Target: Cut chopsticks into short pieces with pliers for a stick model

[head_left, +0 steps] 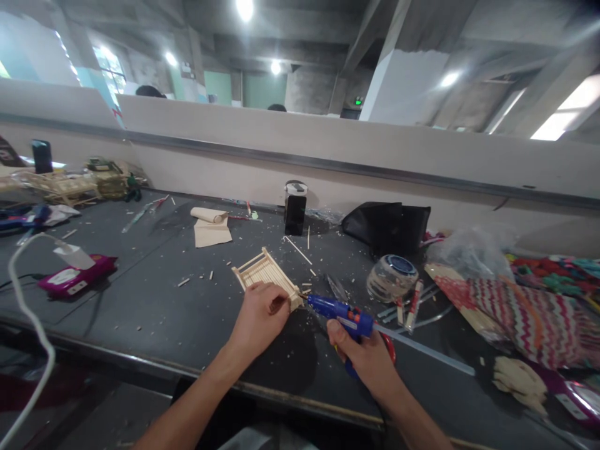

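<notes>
A small frame of thin wooden sticks, built like a little bed or bench, rests on the dark table in front of me. My left hand is closed on its near edge, with the fingertips partly hidden. A blue hot glue gun is in my right hand, whose fingers wrap round the handle. The gun's nozzle is at the right corner of the stick frame; whether it touches is too small to tell. A long translucent glue stick juts out of the gun's back.
Behind stand a black phone and a black pouch. To the right are an upturned clear bowl and a zigzag-patterned cloth. A magenta power strip with a white cable lies left. Wood scraps litter the table.
</notes>
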`<control>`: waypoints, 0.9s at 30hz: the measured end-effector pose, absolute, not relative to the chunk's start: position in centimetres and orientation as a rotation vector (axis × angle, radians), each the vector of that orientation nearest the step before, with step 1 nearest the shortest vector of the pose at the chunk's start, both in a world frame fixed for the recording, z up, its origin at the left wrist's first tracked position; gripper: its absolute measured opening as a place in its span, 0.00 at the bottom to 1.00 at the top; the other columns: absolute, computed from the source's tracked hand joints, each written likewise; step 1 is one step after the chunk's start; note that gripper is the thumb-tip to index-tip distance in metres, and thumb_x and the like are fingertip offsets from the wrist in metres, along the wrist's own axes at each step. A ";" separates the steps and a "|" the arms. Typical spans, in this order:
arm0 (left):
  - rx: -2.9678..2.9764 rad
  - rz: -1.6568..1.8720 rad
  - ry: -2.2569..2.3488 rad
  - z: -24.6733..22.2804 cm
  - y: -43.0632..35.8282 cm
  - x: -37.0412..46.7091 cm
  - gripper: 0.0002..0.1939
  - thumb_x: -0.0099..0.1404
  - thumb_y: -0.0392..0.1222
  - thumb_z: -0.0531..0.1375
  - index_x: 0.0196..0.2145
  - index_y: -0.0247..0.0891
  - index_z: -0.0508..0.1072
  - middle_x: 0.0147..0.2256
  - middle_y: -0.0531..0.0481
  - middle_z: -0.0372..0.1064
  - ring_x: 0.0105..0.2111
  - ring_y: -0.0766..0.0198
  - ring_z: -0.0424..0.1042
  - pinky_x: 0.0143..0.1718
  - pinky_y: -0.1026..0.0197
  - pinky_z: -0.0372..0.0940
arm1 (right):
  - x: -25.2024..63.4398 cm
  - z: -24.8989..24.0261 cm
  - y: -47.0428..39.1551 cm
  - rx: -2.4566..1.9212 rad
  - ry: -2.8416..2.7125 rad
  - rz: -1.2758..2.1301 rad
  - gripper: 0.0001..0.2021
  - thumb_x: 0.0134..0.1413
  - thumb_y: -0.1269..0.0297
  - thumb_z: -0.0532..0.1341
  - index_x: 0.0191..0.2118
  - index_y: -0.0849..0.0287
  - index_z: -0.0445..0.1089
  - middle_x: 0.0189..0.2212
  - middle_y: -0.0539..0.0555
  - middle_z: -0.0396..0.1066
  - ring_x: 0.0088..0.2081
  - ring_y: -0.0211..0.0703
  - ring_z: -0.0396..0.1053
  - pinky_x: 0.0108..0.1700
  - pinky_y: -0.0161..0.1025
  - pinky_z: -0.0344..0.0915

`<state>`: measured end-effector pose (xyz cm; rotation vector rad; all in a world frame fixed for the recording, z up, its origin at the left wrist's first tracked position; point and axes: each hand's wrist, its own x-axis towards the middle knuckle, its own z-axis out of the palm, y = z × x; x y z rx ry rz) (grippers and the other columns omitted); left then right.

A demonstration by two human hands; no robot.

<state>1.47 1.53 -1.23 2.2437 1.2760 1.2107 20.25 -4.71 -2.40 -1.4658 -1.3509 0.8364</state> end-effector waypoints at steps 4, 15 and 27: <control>2.238 1.190 1.292 -1.3 1.6 1.4 0.07 0.56 0.30 0.56 0.24 0.38 0.70 0.23 0.53 0.69 0.27 0.65 0.67 0.37 0.60 0.58 | 20.4 -2.3 -4.7 -1.515 -1.381 0.821 0.19 0.49 0.46 0.59 0.22 0.58 0.66 0.15 0.49 0.63 0.20 0.38 0.60 0.27 0.37 0.58; 2.224 1.221 1.264 -1.3 1.5 1.4 0.07 0.57 0.31 0.56 0.24 0.37 0.70 0.23 0.54 0.68 0.27 0.66 0.66 0.37 0.61 0.57 | 19.6 -1.7 -5.2 -1.507 -1.288 0.833 0.17 0.47 0.48 0.61 0.23 0.59 0.67 0.15 0.48 0.63 0.20 0.37 0.60 0.27 0.36 0.59; 2.228 1.222 1.245 -1.3 1.6 1.4 0.06 0.57 0.31 0.56 0.24 0.37 0.70 0.23 0.53 0.69 0.28 0.65 0.66 0.38 0.60 0.58 | 20.1 -1.9 -4.8 -1.514 -1.383 0.810 0.18 0.49 0.48 0.59 0.22 0.59 0.67 0.16 0.49 0.64 0.21 0.38 0.61 0.26 0.36 0.59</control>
